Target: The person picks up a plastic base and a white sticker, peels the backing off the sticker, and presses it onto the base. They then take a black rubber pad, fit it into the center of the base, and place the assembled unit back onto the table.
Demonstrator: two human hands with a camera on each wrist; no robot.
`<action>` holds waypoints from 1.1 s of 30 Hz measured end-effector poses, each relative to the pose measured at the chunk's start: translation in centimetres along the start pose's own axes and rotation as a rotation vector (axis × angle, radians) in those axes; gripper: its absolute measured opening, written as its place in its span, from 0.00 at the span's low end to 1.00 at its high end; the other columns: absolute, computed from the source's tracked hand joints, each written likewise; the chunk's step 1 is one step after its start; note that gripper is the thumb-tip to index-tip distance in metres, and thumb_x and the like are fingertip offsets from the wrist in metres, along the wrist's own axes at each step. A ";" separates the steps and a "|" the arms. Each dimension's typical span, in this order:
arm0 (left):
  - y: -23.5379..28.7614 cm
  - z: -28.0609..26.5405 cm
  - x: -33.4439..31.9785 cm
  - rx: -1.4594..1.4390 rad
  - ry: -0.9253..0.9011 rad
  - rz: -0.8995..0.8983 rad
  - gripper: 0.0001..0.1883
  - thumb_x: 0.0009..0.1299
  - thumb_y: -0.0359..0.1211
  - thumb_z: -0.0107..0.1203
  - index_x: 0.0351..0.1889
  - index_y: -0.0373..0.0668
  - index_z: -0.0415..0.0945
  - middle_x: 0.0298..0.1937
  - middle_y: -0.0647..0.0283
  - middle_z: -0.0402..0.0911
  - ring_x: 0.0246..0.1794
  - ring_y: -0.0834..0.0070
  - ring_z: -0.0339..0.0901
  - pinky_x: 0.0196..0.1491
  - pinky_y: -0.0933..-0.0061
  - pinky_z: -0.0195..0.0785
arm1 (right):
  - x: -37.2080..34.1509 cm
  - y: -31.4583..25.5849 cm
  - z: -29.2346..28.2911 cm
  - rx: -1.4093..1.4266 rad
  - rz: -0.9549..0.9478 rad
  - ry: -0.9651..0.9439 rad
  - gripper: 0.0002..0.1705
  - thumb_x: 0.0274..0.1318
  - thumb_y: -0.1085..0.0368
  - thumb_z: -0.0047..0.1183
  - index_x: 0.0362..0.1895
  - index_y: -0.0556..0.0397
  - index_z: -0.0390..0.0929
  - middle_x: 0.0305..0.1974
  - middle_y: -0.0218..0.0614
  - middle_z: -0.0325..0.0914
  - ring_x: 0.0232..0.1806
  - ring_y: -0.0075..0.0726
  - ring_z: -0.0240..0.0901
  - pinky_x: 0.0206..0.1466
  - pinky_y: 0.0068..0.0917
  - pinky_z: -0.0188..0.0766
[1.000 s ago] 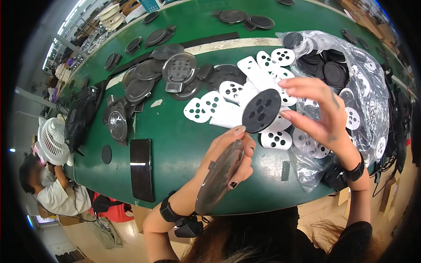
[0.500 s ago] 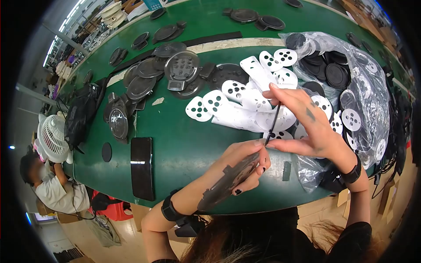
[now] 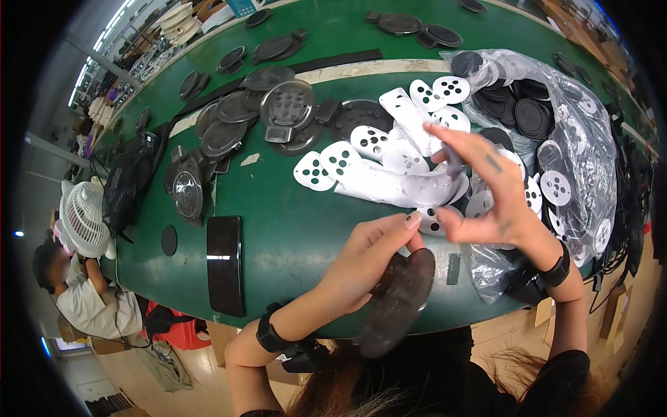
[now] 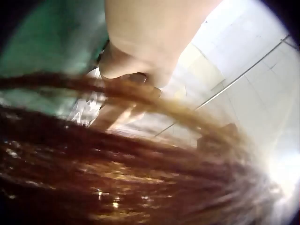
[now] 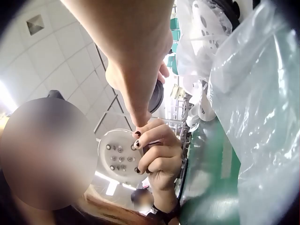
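Observation:
My left hand [image 3: 368,260] grips a dark see-through round plate [image 3: 399,302], which hangs below the fingers and is blurred in the head view. In the right wrist view the plate's face [image 5: 117,159] shows several small studs, and dark-nailed fingers lie over its edge. My right hand [image 3: 490,184] is just beyond, its thumb apart from the raised fingers. A black disc [image 5: 157,98] shows between that thumb and fingers in the right wrist view. Hair covers much of the left wrist view, hiding the left fingertips.
White hole-punched pieces [image 3: 340,161] lie behind the hands. A clear plastic bag [image 3: 590,160] with black discs [image 3: 533,118] stands at right. More dark round plates [image 3: 222,139] are stacked at left, near a black phone [image 3: 226,267]. Another person [image 3: 90,299] sits far left.
The black disc was held edge-on between both hands; my right hand has since drawn off from the left. My left hand has turned, swinging the round plate over to its right side.

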State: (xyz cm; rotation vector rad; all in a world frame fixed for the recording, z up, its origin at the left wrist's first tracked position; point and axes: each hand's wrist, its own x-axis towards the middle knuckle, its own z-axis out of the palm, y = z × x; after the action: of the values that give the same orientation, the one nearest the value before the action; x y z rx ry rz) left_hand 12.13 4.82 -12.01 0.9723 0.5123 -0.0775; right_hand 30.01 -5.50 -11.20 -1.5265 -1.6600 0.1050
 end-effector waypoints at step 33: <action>0.1 -1.8 0.8 0.475 0.334 0.929 0.20 0.57 0.14 0.51 0.47 0.38 0.76 0.55 0.58 0.67 0.54 0.69 0.69 0.50 0.74 0.70 | -1.2 0.9 -3.9 0.792 0.390 0.325 0.16 0.47 0.74 0.52 0.43 0.60 0.69 0.46 0.43 0.75 0.45 0.26 0.72 0.51 0.21 0.64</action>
State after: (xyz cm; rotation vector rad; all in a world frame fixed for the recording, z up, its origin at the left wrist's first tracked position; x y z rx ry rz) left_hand 12.11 6.46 -13.14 1.6223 0.3023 0.8420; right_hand 32.97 -8.15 -9.91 -1.1383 -0.8754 0.6115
